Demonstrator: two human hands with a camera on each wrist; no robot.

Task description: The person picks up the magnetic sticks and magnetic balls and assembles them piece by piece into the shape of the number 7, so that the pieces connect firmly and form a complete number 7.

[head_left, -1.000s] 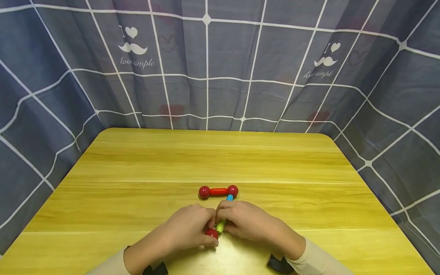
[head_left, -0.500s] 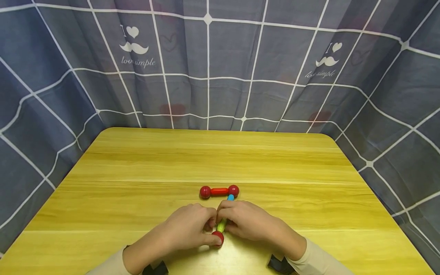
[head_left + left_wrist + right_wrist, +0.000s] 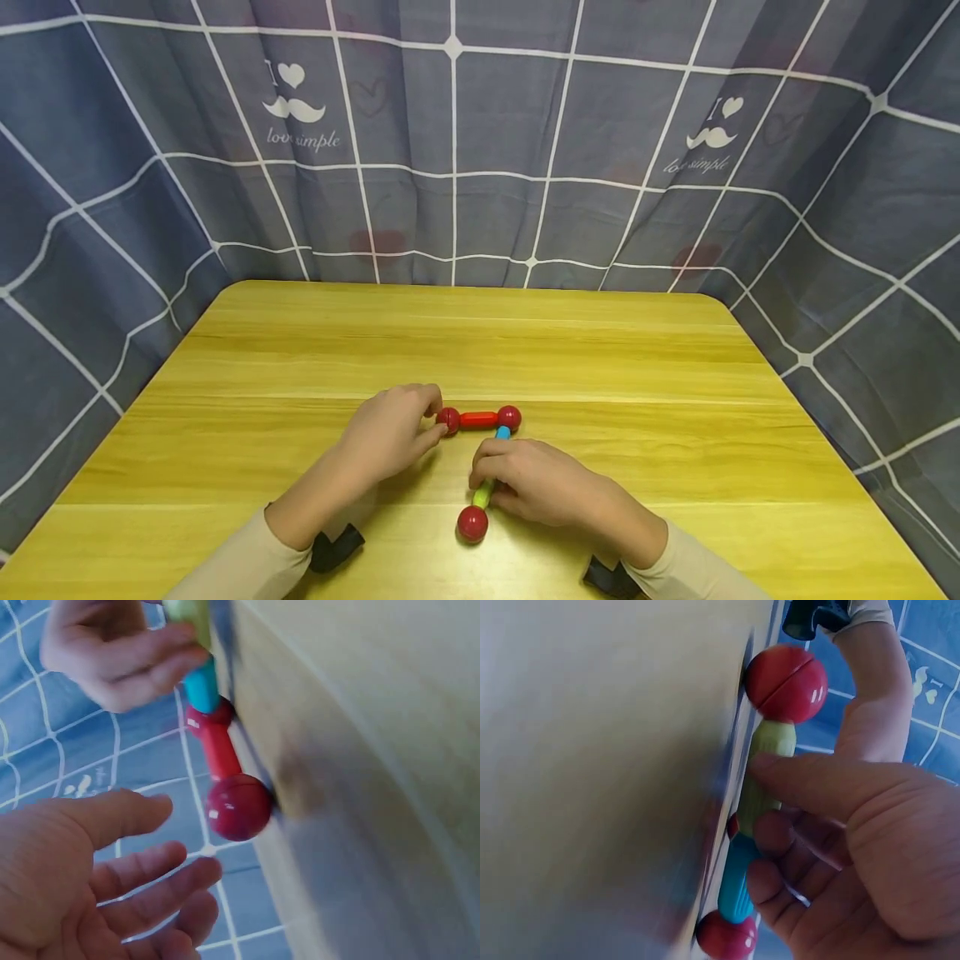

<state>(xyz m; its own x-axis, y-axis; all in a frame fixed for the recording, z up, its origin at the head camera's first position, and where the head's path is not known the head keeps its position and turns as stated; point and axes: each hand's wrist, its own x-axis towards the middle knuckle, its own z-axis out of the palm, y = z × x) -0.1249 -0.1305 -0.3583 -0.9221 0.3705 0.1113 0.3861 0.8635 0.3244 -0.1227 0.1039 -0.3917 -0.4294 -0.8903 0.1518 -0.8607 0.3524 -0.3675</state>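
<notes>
A row of magnetic balls and rods lies on the table in a bent line. A red rod joins a left red ball to a corner red ball. From that corner a blue rod and a yellow-green rod run toward the near red ball. My right hand pinches the yellow-green rod, its thumb along it; the hand hides where the two rods meet. My left hand is beside the left ball, and the left wrist view shows its fingers spread apart around no object.
The wooden table extends behind and to both sides of the pieces. A grey checked curtain surrounds its back and sides. Black straps sit at both wrists.
My left hand shifted a red ball rightward to the near end of the yellow-green rod, let it go, and moved up to the left ball. The right hand stayed in place.
</notes>
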